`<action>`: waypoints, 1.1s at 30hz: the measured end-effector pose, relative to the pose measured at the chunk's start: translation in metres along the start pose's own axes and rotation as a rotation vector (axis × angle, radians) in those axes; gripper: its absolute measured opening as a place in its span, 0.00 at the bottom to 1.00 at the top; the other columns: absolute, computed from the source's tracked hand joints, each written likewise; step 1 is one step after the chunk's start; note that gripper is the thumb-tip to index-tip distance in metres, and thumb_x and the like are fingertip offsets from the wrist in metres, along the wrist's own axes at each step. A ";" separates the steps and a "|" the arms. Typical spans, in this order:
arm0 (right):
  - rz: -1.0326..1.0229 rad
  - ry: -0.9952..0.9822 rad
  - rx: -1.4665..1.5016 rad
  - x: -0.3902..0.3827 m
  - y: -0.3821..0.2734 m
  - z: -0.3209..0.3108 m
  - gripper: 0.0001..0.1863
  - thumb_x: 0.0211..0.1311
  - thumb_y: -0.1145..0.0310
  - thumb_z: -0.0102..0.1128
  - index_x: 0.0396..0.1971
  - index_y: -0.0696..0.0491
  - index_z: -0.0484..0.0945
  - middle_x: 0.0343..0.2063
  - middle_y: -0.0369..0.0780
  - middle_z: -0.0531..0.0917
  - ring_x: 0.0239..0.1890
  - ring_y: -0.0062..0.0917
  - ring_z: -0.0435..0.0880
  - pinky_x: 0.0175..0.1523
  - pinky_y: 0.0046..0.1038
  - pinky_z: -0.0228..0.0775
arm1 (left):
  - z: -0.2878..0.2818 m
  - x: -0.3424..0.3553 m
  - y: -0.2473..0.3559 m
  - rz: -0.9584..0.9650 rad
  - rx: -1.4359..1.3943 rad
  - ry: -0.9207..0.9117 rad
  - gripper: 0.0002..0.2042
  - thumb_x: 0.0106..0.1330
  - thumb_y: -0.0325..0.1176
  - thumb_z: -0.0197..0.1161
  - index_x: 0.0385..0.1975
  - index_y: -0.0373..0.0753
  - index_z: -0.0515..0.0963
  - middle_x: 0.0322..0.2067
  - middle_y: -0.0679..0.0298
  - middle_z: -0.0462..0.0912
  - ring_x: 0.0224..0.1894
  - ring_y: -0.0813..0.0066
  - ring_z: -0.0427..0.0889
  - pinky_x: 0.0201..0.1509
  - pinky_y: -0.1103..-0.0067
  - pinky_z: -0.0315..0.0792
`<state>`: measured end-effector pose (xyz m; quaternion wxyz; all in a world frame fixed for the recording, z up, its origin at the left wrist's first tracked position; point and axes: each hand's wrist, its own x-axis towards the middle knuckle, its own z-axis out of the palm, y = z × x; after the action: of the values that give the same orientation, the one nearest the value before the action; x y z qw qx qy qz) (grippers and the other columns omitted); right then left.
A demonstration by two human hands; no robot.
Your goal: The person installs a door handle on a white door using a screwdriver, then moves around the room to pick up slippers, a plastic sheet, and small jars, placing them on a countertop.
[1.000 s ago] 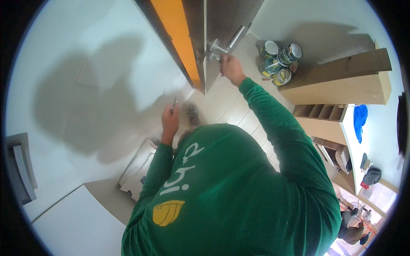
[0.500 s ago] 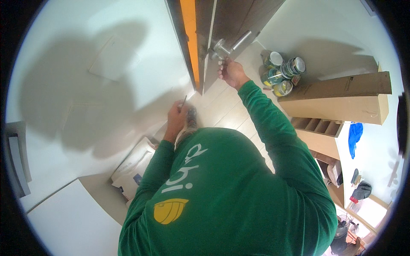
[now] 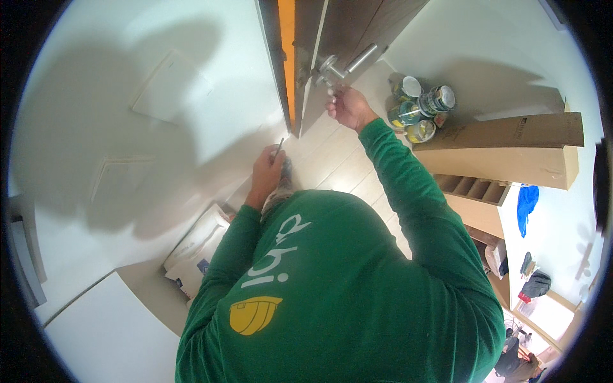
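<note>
A dark brown door (image 3: 364, 32) stands ajar at the top, with a silver lever handle (image 3: 361, 60) on its face. My right hand (image 3: 351, 110) is just below the lever, its fingers closed by a small silver part (image 3: 331, 93) at the lock. Whether that part is a key or a turn knob is too small to tell. Lower and to the left, my left hand (image 3: 267, 171) grips a thin dark metal rod (image 3: 280, 148) that points up toward the door's edge. The rod's lower end is hidden in my fingers.
Several paint cans (image 3: 420, 108) stand on the tiled floor right of the door. Beyond them are a long cardboard box (image 3: 498, 163) and a wooden shelf unit (image 3: 472, 188). A white bag (image 3: 191, 249) and white cabinet (image 3: 108, 319) sit at left.
The orange strip in the door gap looks narrower. My left hand has shifted slightly, with more of the rod showing. My right hand stays at the lock.
</note>
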<state>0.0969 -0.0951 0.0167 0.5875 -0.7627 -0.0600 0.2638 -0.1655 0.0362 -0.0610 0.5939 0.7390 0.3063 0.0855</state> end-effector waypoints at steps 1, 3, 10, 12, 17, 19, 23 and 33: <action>0.003 0.017 -0.011 -0.003 0.003 -0.002 0.18 0.76 0.56 0.50 0.41 0.58 0.74 0.29 0.40 0.81 0.25 0.32 0.83 0.30 0.41 0.74 | 0.000 0.001 0.000 0.001 -0.001 -0.002 0.14 0.73 0.39 0.61 0.52 0.37 0.77 0.24 0.69 0.77 0.26 0.82 0.74 0.31 0.80 0.70; -0.014 0.052 -0.033 -0.009 0.012 -0.005 0.19 0.76 0.54 0.50 0.40 0.59 0.74 0.29 0.40 0.81 0.25 0.32 0.83 0.29 0.40 0.74 | 0.001 0.001 -0.002 -0.014 0.008 -0.003 0.14 0.73 0.39 0.61 0.52 0.38 0.77 0.24 0.69 0.76 0.26 0.83 0.73 0.31 0.80 0.69; -0.082 -0.022 -0.105 0.013 0.013 -0.002 0.17 0.76 0.58 0.50 0.40 0.59 0.74 0.28 0.45 0.82 0.26 0.39 0.84 0.30 0.39 0.77 | 0.005 -0.003 0.003 0.049 0.060 -0.029 0.13 0.73 0.37 0.61 0.51 0.38 0.77 0.22 0.71 0.74 0.25 0.84 0.69 0.29 0.80 0.67; 0.380 -0.150 0.539 0.014 0.010 -0.003 0.17 0.75 0.58 0.51 0.40 0.60 0.74 0.29 0.48 0.83 0.26 0.45 0.84 0.32 0.40 0.77 | 0.004 -0.005 0.008 0.012 0.079 -0.050 0.13 0.73 0.38 0.60 0.51 0.38 0.77 0.22 0.70 0.75 0.25 0.84 0.70 0.30 0.80 0.67; -0.479 0.206 -0.482 -0.010 0.021 -0.002 0.18 0.76 0.56 0.49 0.39 0.59 0.75 0.25 0.44 0.81 0.29 0.38 0.85 0.33 0.39 0.77 | 0.001 -0.008 0.018 0.015 0.136 -0.005 0.15 0.73 0.39 0.60 0.52 0.37 0.77 0.23 0.67 0.78 0.26 0.81 0.74 0.30 0.78 0.68; -0.622 0.227 -0.658 -0.010 0.025 -0.001 0.19 0.77 0.55 0.48 0.40 0.58 0.75 0.26 0.42 0.79 0.31 0.33 0.85 0.34 0.37 0.77 | -0.001 -0.010 0.022 -0.071 0.042 -0.033 0.15 0.73 0.39 0.60 0.52 0.36 0.77 0.24 0.66 0.79 0.26 0.80 0.75 0.31 0.78 0.68; 0.055 -0.226 0.330 0.011 0.021 -0.006 0.21 0.77 0.53 0.49 0.40 0.59 0.74 0.26 0.42 0.79 0.33 0.31 0.83 0.37 0.38 0.76 | -0.003 -0.012 0.032 -0.088 0.054 -0.052 0.16 0.73 0.39 0.60 0.53 0.36 0.76 0.24 0.66 0.78 0.26 0.80 0.74 0.31 0.77 0.68; -0.651 0.198 -0.626 0.000 0.016 0.004 0.24 0.80 0.51 0.42 0.42 0.60 0.75 0.34 0.45 0.82 0.32 0.28 0.82 0.37 0.32 0.75 | -0.007 -0.002 0.025 -0.017 0.092 -0.041 0.19 0.71 0.42 0.60 0.53 0.34 0.77 0.25 0.59 0.81 0.25 0.72 0.78 0.32 0.72 0.73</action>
<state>0.0917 -0.0958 0.0014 0.3842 -0.8663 -0.3169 -0.0393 -0.1616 0.0379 -0.0351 0.5663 0.7644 0.3040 0.0514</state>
